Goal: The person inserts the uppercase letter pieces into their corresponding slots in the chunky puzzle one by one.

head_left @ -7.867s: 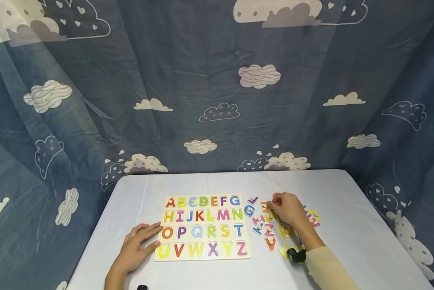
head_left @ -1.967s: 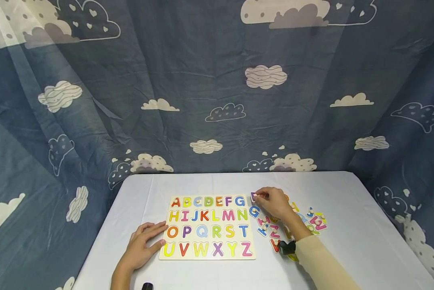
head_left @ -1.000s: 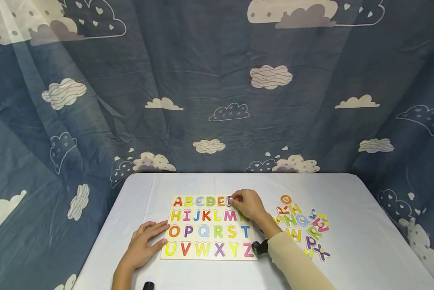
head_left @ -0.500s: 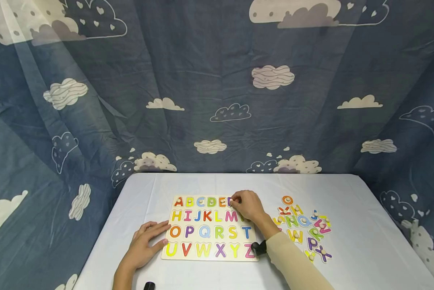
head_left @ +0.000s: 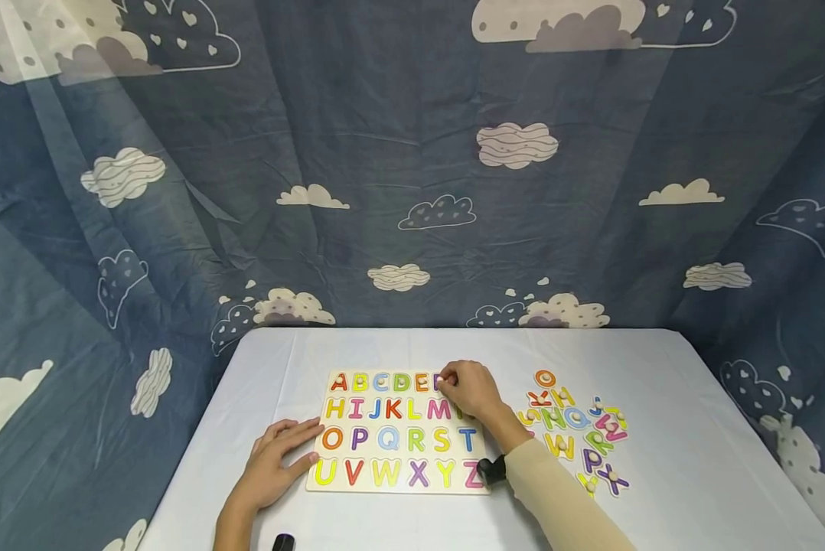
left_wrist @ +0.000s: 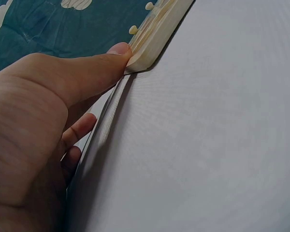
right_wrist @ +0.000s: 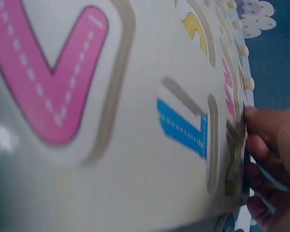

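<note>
A wooden alphabet board (head_left: 399, 492) lies on the white table with rows of coloured letter recesses. Knobbed letters A (head_left: 340, 382) through E (head_left: 422, 382) sit in its top row. Thumb and fingers of my right hand (head_left: 473, 389) pinch a purple letter F puzzle piece (head_left: 437, 381) at the F place, partly hiding it. In the right wrist view, those fingertips are down at the board's far edge. My left hand (head_left: 271, 463) rests at the board's left side with fingers extended; its thumb (left_wrist: 94, 70) touches the board's corner in the left wrist view.
Loose knobbed letter pieces lie right of the board, among them an orange O (head_left: 545, 379), a purple P (head_left: 591, 460) and a purple X (head_left: 613, 480). My right forearm hides some. A black object (head_left: 284, 542) shows at the front edge. A cloud-patterned curtain (head_left: 412, 153) hangs behind.
My right hand was at the orange E among the loose pieces; E now sits in the board. It then took the purple F and carried it left onto the top row. My left hand stayed put.
</note>
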Demonstrator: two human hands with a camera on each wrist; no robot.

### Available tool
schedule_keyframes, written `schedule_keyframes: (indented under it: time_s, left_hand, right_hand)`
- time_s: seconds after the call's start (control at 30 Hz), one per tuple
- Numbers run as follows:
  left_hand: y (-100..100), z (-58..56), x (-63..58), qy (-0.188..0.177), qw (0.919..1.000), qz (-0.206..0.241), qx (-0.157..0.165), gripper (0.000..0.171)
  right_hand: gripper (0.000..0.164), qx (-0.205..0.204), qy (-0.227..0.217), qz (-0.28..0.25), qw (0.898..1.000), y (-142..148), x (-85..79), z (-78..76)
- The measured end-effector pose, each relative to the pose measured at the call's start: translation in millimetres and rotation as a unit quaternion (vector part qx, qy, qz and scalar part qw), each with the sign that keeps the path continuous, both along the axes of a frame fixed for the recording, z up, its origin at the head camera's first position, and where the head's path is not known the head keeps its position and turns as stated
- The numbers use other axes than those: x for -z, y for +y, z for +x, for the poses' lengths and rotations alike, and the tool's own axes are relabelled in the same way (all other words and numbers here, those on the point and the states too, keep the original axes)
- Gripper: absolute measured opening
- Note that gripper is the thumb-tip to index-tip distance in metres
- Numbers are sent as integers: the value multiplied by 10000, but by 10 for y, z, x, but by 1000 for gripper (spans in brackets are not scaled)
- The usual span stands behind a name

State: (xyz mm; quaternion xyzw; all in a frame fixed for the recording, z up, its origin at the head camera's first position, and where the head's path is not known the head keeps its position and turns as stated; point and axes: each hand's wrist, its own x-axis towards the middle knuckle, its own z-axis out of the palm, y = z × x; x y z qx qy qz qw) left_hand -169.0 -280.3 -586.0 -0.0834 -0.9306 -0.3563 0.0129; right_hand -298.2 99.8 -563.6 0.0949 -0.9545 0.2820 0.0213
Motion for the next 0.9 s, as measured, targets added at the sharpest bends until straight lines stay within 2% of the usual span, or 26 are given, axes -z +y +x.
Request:
schedule_keyframes:
  time_s: [0.23,0.43,0.57,0.9]
  left_hand:
    - [12,-24,27,-95,10000,-28,-8,47]
    - [-25,2,4,-144,9999,-37,-13,49]
    - [-41,14,-1,-49,10000,-9,16,48]
    - [-23,5,39,52,9999,11,97,46]
  right_hand:
    - [33,-102,-100,-158,9998,102,-40,29]
    - [31,-46,85,-302,9995,176,-97,81]
    - [29,97,175,-339,9992,255,-133,113]
    - [29,525,330,-458,9970,652,-212,245]
